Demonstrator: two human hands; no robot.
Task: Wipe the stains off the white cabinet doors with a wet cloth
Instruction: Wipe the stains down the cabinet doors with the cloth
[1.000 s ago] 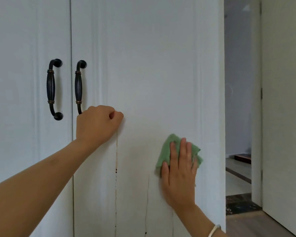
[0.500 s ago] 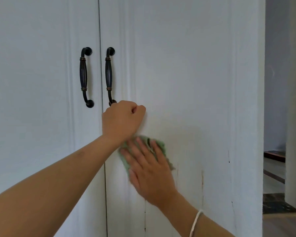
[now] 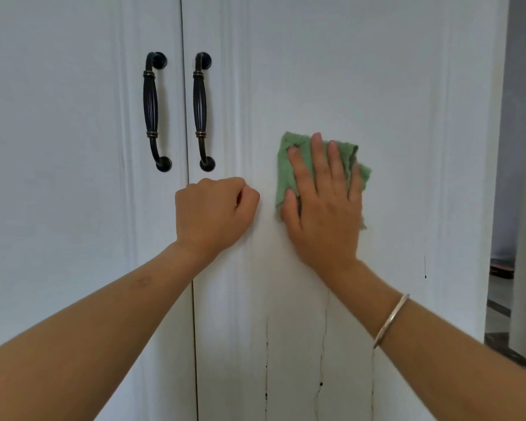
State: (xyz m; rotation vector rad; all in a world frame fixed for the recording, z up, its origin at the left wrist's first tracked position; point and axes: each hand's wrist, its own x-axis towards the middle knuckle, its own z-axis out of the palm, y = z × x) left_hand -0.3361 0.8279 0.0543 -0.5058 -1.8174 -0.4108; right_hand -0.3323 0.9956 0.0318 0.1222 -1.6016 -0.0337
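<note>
Two white cabinet doors fill the view: the left door (image 3: pixel 58 177) and the right door (image 3: pixel 407 101). My right hand (image 3: pixel 322 205) lies flat with straight fingers, pressing a green cloth (image 3: pixel 289 168) against the right door's middle. My left hand (image 3: pixel 214 212) is a closed fist that holds nothing and rests its knuckles on the right door just below the handles. Thin dark drip stains (image 3: pixel 267 360) run down the right door's lower part, and one short streak (image 3: pixel 425 268) shows near its right edge.
Two dark curved handles (image 3: pixel 152 113) (image 3: pixel 201 112) sit on either side of the seam between the doors. Past the cabinet's right edge a doorway (image 3: pixel 507 208) opens onto another room's floor. A silver bangle (image 3: pixel 390 320) circles my right wrist.
My right hand has swept the cloth up and to the right, away from under my left fist. The view has shifted, so both handles sit more central. The fist has stayed on the door.
</note>
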